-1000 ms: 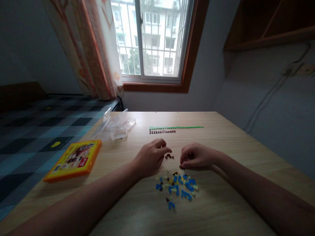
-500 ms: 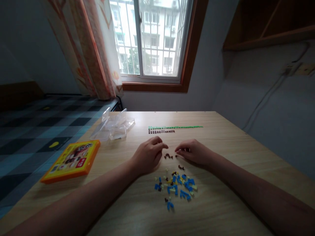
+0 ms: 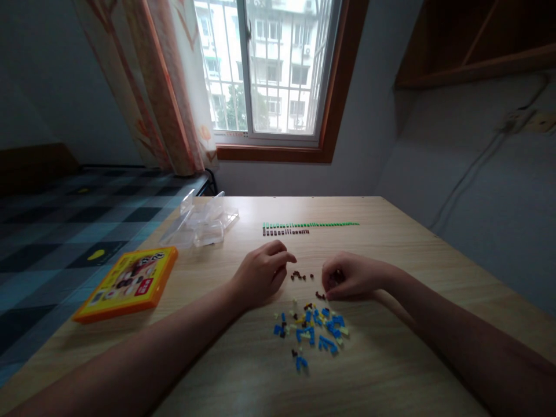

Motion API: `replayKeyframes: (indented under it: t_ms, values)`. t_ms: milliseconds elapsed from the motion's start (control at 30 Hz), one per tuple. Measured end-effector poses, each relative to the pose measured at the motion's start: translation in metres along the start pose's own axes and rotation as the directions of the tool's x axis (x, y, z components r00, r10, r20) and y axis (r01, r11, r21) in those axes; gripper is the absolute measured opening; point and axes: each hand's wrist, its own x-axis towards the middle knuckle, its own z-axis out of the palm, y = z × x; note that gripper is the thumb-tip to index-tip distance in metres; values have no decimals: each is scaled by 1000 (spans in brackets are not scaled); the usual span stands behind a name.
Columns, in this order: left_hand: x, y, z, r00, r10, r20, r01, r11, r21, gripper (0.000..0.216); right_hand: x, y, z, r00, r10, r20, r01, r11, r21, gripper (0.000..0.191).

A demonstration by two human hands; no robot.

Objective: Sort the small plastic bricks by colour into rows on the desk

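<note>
Brown bits [image 3: 320, 295] lie at the thumb of my right hand [image 3: 354, 275], on the worktop [image 3: 243, 370] just beyond the mixed heap [image 3: 310, 336] of mostly blue, cream and yellow pieces. Those fingers are curled, with something dark inside the curl; I can't tell whether they grip a bit or only touch one. My left hand [image 3: 263, 275] is loosely open, index finger stretched out, nothing visible in it. Near that finger sits a brown cluster [image 3: 297, 275], and between my hands a lone piece [image 3: 311, 276].

Each bit, I judge, is very light, stiff and smooth, hard to break but easy to flick away; best taken by opposite sides, between thumb and index tips, with a gentle squeeze.

Farther off run a green row [image 3: 310, 225] and, nearer me, a shorter brown row [image 3: 286, 232]. To the left are clear trays [image 3: 211, 231] and a yellow box [image 3: 130, 284].
</note>
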Motion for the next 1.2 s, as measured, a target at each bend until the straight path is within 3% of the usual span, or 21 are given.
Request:
replayKeyframes:
  t_ms: [100,267,467,633,767,1067,1200]
  values:
    - [-1,0,0,1000,-4,9,4,1000,2,27,0,-1,0,999,29,17,-29,999,21,20]
    - [-1,-1,1,1000,-13,13,13,1000,4,27,2,-5,3,995,69,-75,-72,997,-38,28]
    - [0,0,1,999,-46,24,45,999,15,26,3,1,2,992,67,-103,-68,998,-10,15]
    - [1,-3,5,979,-184,92,178,982,70,25,13,2,12,948,61,-314,-90,993,-77,13]
    - [1,-5,7,973,-205,108,196,976,90,24,24,1,22,901,-3,-434,-75,984,-161,15]
    - [1,-3,4,972,-191,139,184,981,59,21,21,13,24,857,-158,-491,89,983,-163,17]
    - [1,-2,3,971,-162,173,156,987,50,20,22,10,28,848,-180,-499,84,974,-209,20]
